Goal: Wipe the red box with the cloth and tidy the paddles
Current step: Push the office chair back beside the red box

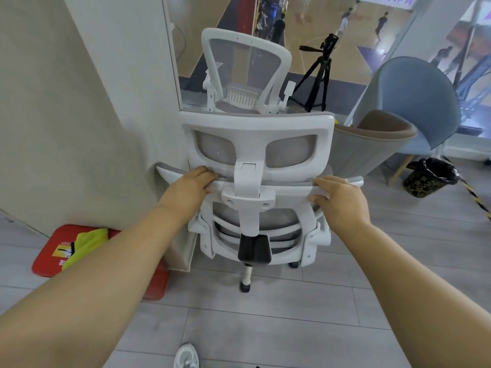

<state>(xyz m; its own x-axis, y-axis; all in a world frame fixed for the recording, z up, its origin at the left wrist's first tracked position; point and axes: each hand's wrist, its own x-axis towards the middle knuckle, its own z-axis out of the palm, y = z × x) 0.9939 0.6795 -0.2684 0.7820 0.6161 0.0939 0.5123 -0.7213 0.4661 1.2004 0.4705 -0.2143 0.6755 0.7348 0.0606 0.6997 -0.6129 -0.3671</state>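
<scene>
Left hand (186,191), right hand (338,200) bare; forearms (111,266) bare; white sneaker (186,355), grey pattern.

Single head cam, wide-angle, standing height, pitched forward and down. White mesh office chair (255,123) seen from behind, near, centre frame. Plank floor (279,314) fills the bottom, court window (332,49) runs along the top.

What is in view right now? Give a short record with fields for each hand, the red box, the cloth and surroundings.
Left hand: grips the backrest's top edge of the white mesh office chair, left side
Right hand: grips the same edge, right side
Box: flat red box on the floor by the wall, left of the chair
Cloth: yellow-green cloth lying on the box
Paddles: none in view
Surroundings: black tripod, blue padded chair, camouflage-patterned bin
</scene>
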